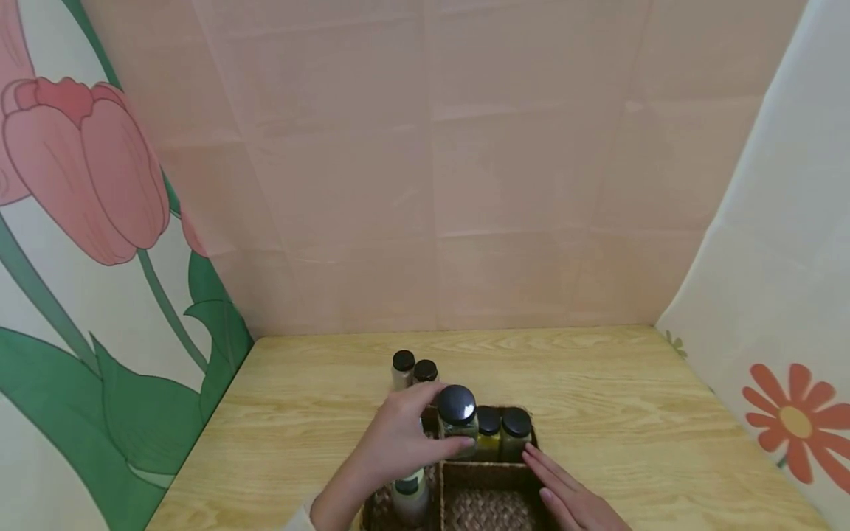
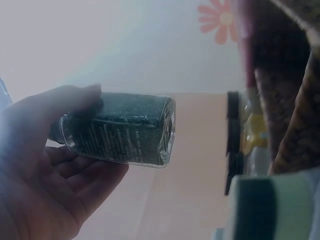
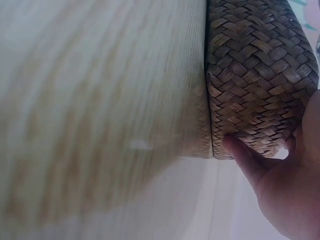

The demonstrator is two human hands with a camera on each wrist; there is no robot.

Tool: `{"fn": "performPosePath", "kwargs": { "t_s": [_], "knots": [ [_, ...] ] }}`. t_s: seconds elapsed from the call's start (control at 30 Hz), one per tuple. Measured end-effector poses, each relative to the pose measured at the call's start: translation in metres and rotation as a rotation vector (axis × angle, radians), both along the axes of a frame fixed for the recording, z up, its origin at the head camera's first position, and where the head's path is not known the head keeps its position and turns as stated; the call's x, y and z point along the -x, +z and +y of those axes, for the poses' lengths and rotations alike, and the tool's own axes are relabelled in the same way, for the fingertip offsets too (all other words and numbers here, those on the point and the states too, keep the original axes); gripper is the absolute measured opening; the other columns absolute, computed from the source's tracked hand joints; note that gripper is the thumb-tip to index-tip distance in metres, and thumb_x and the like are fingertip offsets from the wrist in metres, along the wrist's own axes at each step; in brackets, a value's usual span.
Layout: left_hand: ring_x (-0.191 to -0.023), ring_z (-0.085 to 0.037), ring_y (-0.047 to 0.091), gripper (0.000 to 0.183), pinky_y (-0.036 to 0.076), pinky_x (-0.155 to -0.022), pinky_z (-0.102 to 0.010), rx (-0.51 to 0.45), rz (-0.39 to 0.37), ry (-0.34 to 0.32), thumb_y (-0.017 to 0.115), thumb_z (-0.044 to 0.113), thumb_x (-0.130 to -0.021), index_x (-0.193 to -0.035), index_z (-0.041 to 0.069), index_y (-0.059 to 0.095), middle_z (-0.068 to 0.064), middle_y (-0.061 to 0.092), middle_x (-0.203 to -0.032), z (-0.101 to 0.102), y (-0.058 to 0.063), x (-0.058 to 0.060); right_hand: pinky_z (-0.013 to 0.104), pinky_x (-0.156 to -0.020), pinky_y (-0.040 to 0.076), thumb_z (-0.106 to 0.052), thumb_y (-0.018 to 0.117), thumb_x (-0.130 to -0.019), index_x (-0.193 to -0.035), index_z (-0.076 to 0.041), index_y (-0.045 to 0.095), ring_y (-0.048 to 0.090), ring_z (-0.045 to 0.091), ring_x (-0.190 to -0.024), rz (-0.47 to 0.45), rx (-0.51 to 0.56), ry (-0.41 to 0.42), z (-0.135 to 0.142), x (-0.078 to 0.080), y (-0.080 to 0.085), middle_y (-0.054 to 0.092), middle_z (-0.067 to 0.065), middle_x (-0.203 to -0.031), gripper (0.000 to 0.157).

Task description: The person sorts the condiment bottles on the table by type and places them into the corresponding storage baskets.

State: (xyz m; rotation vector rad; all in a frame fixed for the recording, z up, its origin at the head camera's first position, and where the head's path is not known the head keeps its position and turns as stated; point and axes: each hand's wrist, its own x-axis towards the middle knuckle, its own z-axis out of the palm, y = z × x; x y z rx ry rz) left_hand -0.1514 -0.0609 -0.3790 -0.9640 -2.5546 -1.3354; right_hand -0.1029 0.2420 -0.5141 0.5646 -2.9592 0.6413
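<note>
My left hand [image 1: 401, 428] grips a glass spice jar [image 1: 457, 413] with a black lid, held above the far part of a brown woven basket [image 1: 491, 464]. In the left wrist view, the jar [image 2: 125, 130] shows dark green contents and pale printing, with thumb and fingers around it. My right hand [image 1: 571, 494] rests along the basket's right side, its fingers extended. In the right wrist view, a digit touches the woven outer wall [image 3: 260, 65]. Two black-lidded jars, one with yellow contents [image 1: 489, 445] and a darker one [image 1: 516, 436], stand in the far right compartment.
Another jar [image 1: 410, 501] with pale contents stands in the basket's left compartment. Behind the basket are two more black-lidded jars [image 1: 403, 369]. The wood-grain table [image 1: 299, 420] meets a pink cloth backdrop [image 1: 432, 184], with flower-printed cloths at both sides.
</note>
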Motion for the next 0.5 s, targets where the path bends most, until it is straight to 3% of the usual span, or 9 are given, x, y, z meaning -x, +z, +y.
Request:
{"fn": "performPosePath", "kwargs": {
  "t_s": [0.27, 0.5],
  "knots": [
    [-0.104, 0.000, 0.064, 0.050, 0.057, -0.085, -0.024, 0.018, -0.027, -0.058, 0.082, 0.043, -0.084, -0.127, 0.023, 0.065, 0.013, 0.069, -0.116, 0.013, -0.009, -0.008, 0.034, -0.092, 0.058, -0.030, 0.047, -0.108, -0.149, -0.020, 0.053, 0.045, 0.006, -0.135, 0.108, 0.013, 0.022, 0.003, 0.001, -0.006, 0.052, -0.001, -0.152, 0.042],
    [-0.103, 0.002, 0.064, 0.053, 0.057, -0.084, -0.021, 0.036, -0.067, -0.078, 0.082, 0.045, -0.083, -0.129, 0.025, 0.066, 0.014, 0.068, -0.119, 0.020, -0.012, -0.012, 0.033, -0.091, 0.058, -0.030, 0.049, -0.108, -0.149, -0.023, 0.053, 0.043, 0.002, -0.134, 0.142, 0.029, 0.035, 0.004, 0.001, -0.007, 0.053, -0.001, -0.151, 0.042]
  ]
}}
